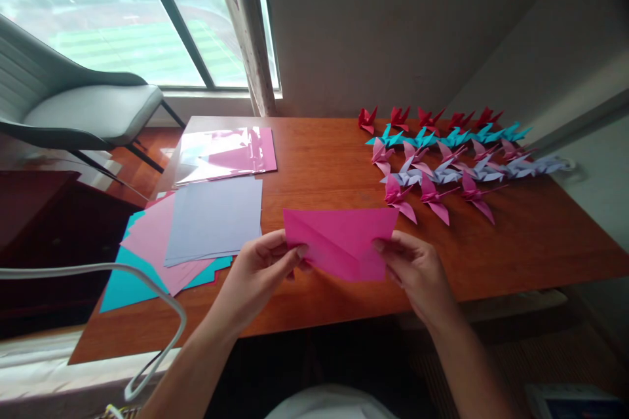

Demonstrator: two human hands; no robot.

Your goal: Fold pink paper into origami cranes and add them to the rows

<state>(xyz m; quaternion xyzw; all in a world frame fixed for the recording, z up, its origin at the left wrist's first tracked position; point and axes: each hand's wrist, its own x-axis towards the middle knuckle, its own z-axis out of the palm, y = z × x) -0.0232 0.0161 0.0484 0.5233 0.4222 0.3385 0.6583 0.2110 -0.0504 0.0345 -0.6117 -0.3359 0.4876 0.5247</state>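
Observation:
A folded magenta paper sheet (339, 240) is held just above the wooden table (515, 242) near its front edge. My left hand (260, 268) pinches the sheet's left side, thumb on top. My right hand (417, 268) pinches its right lower corner. The sheet shows a diagonal crease and is folded into a rough rectangle.
Rows of finished paper cranes (442, 157) in red, teal, pink, lilac and magenta lie at the back right. Stacked loose sheets (196, 229) and a clear plastic sleeve (226, 150) lie on the left. A grey chair (83, 111) stands by the window; a white cable (147, 314) loops at lower left.

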